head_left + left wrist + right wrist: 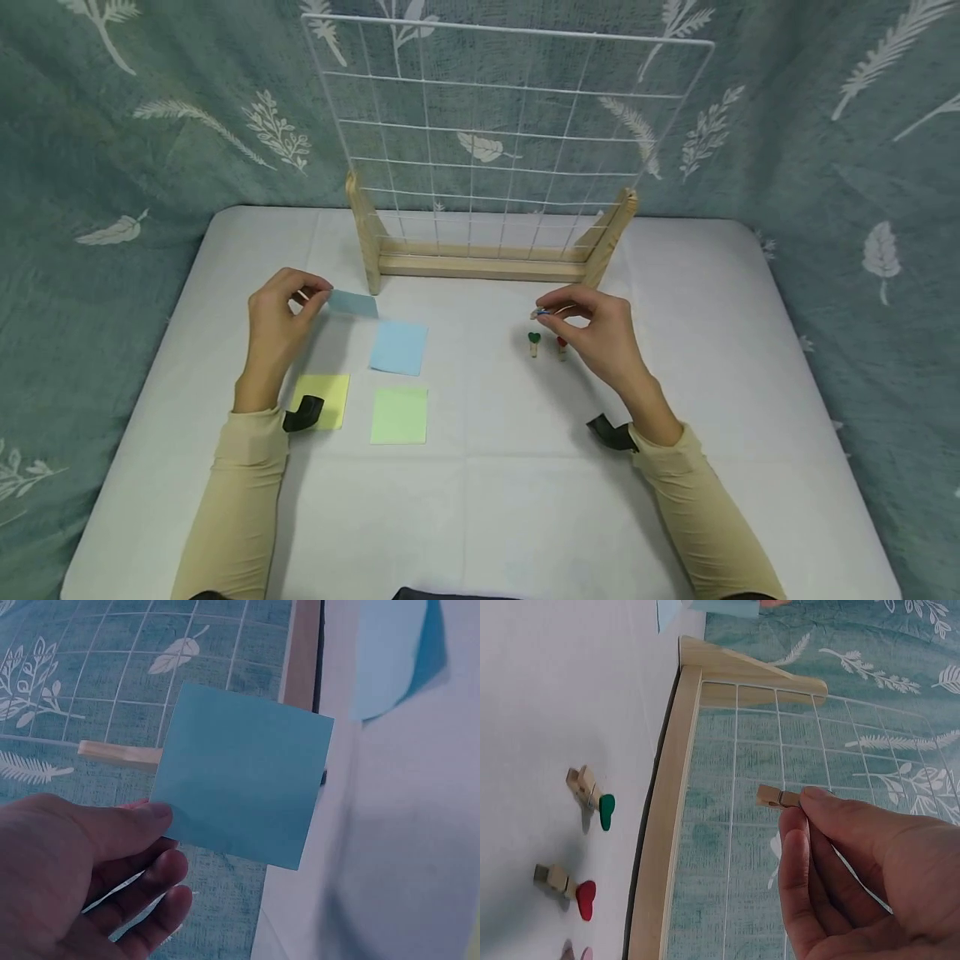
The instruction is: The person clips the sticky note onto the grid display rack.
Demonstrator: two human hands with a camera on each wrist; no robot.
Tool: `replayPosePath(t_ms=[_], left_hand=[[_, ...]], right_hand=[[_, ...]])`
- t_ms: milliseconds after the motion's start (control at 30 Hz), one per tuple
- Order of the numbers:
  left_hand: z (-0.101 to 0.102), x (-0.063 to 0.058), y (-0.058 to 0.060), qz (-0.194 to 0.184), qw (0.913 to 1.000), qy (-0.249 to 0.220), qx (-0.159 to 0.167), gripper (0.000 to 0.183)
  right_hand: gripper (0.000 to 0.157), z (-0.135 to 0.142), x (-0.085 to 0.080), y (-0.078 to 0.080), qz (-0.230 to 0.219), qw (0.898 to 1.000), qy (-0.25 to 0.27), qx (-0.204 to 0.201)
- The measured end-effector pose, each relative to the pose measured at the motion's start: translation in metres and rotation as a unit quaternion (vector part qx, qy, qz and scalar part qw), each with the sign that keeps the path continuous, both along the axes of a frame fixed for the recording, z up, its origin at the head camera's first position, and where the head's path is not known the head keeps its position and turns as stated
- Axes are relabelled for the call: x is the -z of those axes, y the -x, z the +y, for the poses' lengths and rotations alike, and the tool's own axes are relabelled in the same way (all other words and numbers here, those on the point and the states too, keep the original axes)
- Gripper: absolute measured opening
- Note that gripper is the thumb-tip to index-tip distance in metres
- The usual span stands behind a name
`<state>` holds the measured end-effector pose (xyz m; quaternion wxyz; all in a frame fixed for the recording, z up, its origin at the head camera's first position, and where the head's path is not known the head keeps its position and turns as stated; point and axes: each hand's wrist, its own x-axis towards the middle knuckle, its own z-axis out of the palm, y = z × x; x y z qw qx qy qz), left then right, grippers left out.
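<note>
My left hand (281, 321) pinches a blue sticky note (244, 776) by one corner between thumb and fingers, raised over the table. In the right wrist view, a small wooden clothespin (776, 797) is pinched between the thumb and fingertips of my right hand (592, 329); a bit of blue shows on it in the head view. Beneath that hand lie a clothespin with a green heart (607, 812) and another with a red heart (586, 900). Part of a pink heart (587, 954) shows at that view's lower edge.
A white wire grid (491, 173) stands in a wooden base (480, 267) at the table's back. Another blue note (399, 347), a green note (399, 415) and a yellow note (333, 400) lie on the white cloth (465, 517). A patterned curtain (97, 333) surrounds the table.
</note>
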<state>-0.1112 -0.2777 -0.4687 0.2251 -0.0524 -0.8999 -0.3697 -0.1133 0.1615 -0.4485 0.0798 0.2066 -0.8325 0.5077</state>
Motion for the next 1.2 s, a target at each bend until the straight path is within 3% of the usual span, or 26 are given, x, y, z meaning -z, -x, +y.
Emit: replayPosePath(t_ms=[200,467,733,1200], left_hand=[[0.008,-0.005,0.005,0.015,0.9998,-0.001,0.014,0.005],[0.017,-0.002,0.008,0.029,0.9990,-0.002,0.035,0.008],[0.029,-0.013,0.021,0.039,0.9979,0.001,0.052,0.007],[0.045,-0.019,0.038,0.026,0.9975,-0.019,0.063,0.006]], right_hand=[[0.021,-0.006,-0.001,-0.001,0.011,1.000,-0.006,-0.007],[0.021,-0.018,-0.001,-0.004,0.044,0.998,-0.034,-0.005],[0.023,-0.024,-0.003,-0.004,0.081,0.995,-0.057,-0.019],[0.021,-0.035,-0.005,-0.006,0.119,0.991,-0.020,-0.060]])
